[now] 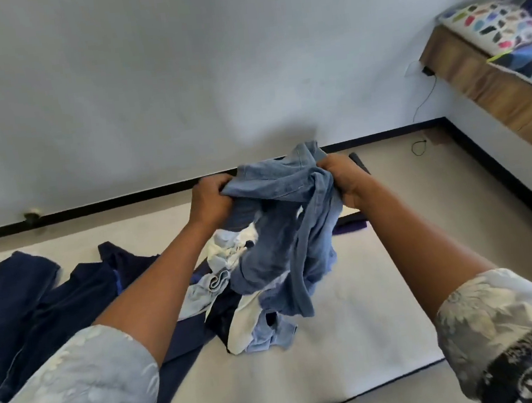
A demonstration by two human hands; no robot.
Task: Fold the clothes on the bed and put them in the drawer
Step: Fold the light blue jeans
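- Head view: left hand (210, 200) and right hand (343, 180) both grip the light blue garment (279, 219), fingers curled into its bunched top edge.
- Garment hangs above the bed (352, 317), beside dark navy clothes (38, 300).

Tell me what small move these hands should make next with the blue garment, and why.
Probably draw it apart and shake it out: the left hand and right hand both grip the light blue garment bunched and twisted above the bed, too crumpled to fold yet.
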